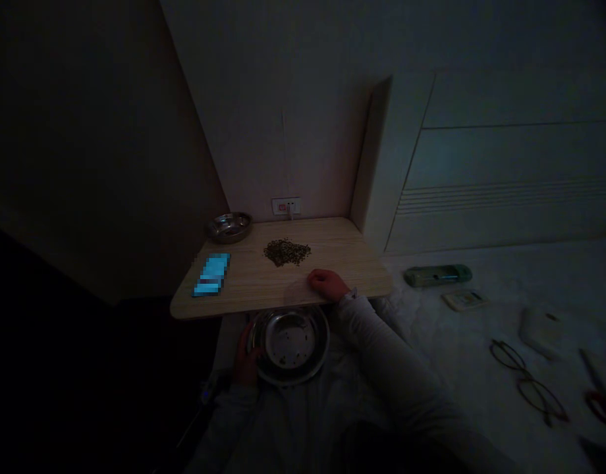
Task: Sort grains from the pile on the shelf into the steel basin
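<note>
The light is dim. My left hand (246, 359) grips the left rim of a round metal bowl (323, 339), thumb inside and fingers outside. That bowl is just below the table's front edge and has a few small dark bits inside. On the wooden table (340, 247), my right hand (327, 284) rests near the front edge with its fingers curled closed; whatever they may hold is hidden. Just beyond it, to the left, lies a spread pile of small dark seeds or grains (286, 252).
A second metal bowl (228, 228) stands at the table's back left, behind a lit phone (212, 274). A wall socket (286, 206) holds a plug. On the bed to the right lie a greenish case (437, 275), eyeglasses (524, 375) and red-handled scissors (601, 407).
</note>
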Demonstrator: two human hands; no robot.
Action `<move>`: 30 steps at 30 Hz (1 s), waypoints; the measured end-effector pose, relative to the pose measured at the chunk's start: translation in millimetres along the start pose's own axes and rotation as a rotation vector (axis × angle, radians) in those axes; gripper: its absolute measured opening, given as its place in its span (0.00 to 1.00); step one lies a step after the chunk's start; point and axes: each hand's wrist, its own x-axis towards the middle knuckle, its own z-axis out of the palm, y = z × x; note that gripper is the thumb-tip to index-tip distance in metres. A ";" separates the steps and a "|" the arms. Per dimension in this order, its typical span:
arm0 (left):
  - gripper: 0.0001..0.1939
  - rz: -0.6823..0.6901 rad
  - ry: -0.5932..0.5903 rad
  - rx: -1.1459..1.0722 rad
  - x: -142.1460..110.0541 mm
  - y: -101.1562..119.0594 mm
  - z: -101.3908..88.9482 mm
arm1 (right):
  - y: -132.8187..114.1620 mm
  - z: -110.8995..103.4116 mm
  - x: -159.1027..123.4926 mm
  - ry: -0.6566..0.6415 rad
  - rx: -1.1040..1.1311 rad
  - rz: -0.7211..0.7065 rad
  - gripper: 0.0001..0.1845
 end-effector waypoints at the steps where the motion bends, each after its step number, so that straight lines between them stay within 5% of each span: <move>1: 0.29 -0.018 -0.013 0.003 -0.6 1.8 -0.2 | 0.7 0.1 0.3 0.004 0.004 -0.002 0.08; 13: 0.27 0.037 0.063 -0.020 -0.9 -3.8 6.0 | 5.9 -2.2 6.6 0.238 0.215 0.003 0.08; 24: 0.29 -0.036 0.004 -0.076 0.6 -4.5 -0.7 | 13.6 -9.9 36.3 0.491 0.092 0.069 0.09; 30: 0.27 0.066 0.027 -0.084 2.8 -10.0 0.9 | 15.6 -14.6 43.5 0.539 -0.088 0.101 0.09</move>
